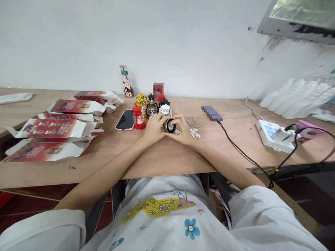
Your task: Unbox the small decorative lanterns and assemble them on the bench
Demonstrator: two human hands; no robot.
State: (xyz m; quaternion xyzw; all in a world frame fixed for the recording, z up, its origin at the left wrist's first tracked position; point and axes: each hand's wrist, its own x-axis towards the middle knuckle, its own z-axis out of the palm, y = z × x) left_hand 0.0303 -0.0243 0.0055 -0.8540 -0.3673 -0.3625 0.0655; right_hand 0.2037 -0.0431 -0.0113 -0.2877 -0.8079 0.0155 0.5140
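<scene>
Small lantern lying on side at table centre, base facing camera, long axis pointing away. Pinched between left hand and right hand, both closed around it, equally near.

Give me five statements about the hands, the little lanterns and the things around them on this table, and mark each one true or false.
1. Both hands hold one small lantern lying on its side between them. True: the left hand and the right hand close on it from either side.
2. The phone lies to the right of the lantern group. False: it lies on their left, beside the red lantern.
3. Flattened red and white cartons lie on the left part of the table. True.
4. The white power strip has nothing plugged in. False: a plug with a black cable sits in it.
5. The standing lanterns are all red. False: gold, black and white ones stand there too.
</scene>
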